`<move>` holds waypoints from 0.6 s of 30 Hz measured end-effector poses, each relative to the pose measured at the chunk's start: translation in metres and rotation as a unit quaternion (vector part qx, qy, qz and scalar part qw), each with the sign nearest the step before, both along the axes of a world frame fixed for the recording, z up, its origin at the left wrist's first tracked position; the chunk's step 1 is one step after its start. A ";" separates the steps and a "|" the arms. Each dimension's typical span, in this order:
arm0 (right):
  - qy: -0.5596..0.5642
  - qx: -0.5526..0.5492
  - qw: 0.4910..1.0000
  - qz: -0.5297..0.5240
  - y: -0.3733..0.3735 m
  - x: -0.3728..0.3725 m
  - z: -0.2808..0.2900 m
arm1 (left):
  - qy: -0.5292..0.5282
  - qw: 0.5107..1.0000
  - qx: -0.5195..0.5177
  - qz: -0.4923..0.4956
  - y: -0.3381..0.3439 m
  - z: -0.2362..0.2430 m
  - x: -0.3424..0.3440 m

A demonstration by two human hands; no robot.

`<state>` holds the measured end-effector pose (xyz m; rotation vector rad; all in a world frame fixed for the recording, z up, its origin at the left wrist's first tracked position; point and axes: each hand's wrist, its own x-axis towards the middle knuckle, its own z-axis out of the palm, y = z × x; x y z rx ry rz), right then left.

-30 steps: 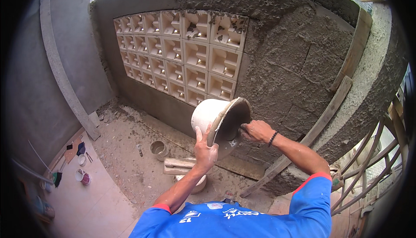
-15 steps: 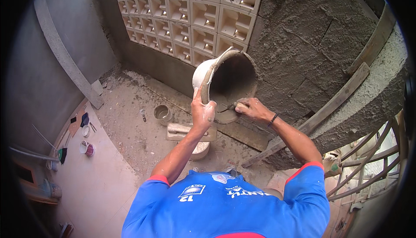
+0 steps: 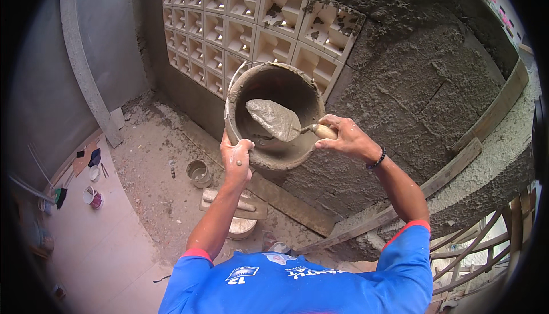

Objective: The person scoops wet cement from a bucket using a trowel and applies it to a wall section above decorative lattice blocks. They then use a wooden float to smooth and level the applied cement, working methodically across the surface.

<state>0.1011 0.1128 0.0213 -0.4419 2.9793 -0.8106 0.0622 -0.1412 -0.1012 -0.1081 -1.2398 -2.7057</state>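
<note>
My left hand grips the near left rim of a mortar-smeared bucket, holding it up with its mouth tilted toward me. In my right hand is the wooden handle of a pointing trowel. Its blade lies over the bucket's mouth, loaded with a heap of wet grey mortar. Grey residue coats the bucket's inner wall. Below the bucket, a plastering float rests across a pail with pale contents.
Ahead stands a wall with pale vent blocks and rough wet mortar to their right. A wooden plank slants along the right side. A small grey bucket sits on the dirty floor; a paint pail stands farther left.
The bucket has moved left and turned its mouth more toward me. The trowel blade, low inside the bucket before, has come up carrying mortar.
</note>
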 end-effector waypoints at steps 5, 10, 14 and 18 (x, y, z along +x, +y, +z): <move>0.097 0.038 0.995 0.001 0.012 -0.049 0.103 | -0.011 0.999 -0.006 0.041 -0.003 0.006 -0.037; 0.125 -0.042 0.988 0.075 0.026 -0.092 0.206 | -0.031 0.996 -0.021 0.085 -0.004 -0.006 -0.057; 0.142 -0.107 0.976 0.122 0.046 -0.145 0.250 | -0.044 0.990 -0.018 0.135 0.000 -0.020 -0.065; 0.144 0.026 0.989 -0.033 0.106 -0.203 0.283 | -0.064 0.990 -0.035 0.118 0.010 -0.039 -0.072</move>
